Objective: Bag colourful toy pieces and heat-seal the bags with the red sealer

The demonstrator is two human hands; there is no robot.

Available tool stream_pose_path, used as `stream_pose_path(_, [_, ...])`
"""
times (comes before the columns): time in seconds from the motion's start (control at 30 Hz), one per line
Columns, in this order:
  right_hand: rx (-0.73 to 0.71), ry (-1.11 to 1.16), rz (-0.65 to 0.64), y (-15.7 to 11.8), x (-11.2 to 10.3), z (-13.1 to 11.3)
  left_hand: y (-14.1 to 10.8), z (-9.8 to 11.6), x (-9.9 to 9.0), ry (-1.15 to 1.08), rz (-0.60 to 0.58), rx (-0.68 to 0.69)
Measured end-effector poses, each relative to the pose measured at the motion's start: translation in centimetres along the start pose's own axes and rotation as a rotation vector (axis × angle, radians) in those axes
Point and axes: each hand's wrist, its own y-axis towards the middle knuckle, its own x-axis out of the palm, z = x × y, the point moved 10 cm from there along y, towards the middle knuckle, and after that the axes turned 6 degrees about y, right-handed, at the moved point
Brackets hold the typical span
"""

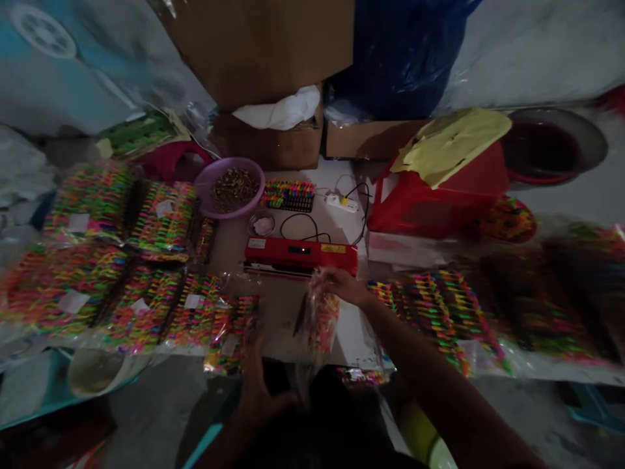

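Your right fingers (336, 281) pinch the top of a clear plastic bag (323, 322) with pinkish pieces inside, just before the red sealer (300, 254) on the counter (280, 312). Your left hand (258, 394) is spread, apparently empty. Filled packs (149, 303) crowd the left side. The bag's long axis runs from sealer toward you, bottom end nearest you.

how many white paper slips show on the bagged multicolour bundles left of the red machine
6 visible. Back row: left slip, right slip. Front row, left to right: first slip, second slip, third slip, fourth slip. Others may be hidden.
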Motion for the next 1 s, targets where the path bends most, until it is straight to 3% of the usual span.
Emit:
stream_pose_path(0.07, [-0.019, 0.097, 0.146, 0.0, -1.1, 0.4, -3.3, -2.8, 3.0, 0.063, -0.027, -0.053])
stream_pose_path(0.17, [-0.026, 0.158, 0.239, 0.2, -2.1, 0.8, -3.4, -3.9, 5.5, 0.059, 0.098, -0.143])
stream_pose_path(0.23, [-0.014, 0.166, 0.241, 0.3, -2.7, 1.0, -1.9, -3.4, 5.2, -0.009, 0.223, -0.171])
stream_pose_path(0.33, [0.011, 0.159, 0.214, 0.1, -4.0, 1.2, -0.5, -2.7, 4.1, -0.061, 0.237, -0.144])
stream_pose_path(0.5, [0.127, 0.004, 0.022, -0.4, -3.3, 2.3, -2.9, -2.7, 3.2, 0.019, 0.255, -0.071])
stream_pose_path(0.57, [0.136, -0.033, 0.006, -0.2, -2.8, 2.6, -3.4, -1.8, 4.0, 0.075, 0.302, 0.0])
stream_pose_path(0.63, [0.11, -0.001, 0.034, 0.1, -2.4, 2.5, -3.0, -1.6, 4.8, 0.09, 0.335, -0.017])
stream_pose_path(0.73, [0.07, 0.049, 0.069, 0.5, -2.5, 1.9, -1.5, -3.1, 5.5, 0.025, 0.266, -0.151])
stream_pose_path(0.83, [0.1, -0.036, 0.015, 0.3, -2.4, 1.7, -0.9, -5.1, 4.2, -0.038, 0.183, -0.206])
stream_pose_path(0.93, [0.193, -0.17, -0.093, -0.4, -1.4, 2.5, -1.9, -7.4, 1.6, -0.052, 0.242, -0.271])
stream_pose_path(1.0, [0.178, -0.155, -0.063, -0.7, -1.1, 2.8, -2.3, -7.3, 1.0, -0.041, 0.282, -0.196])
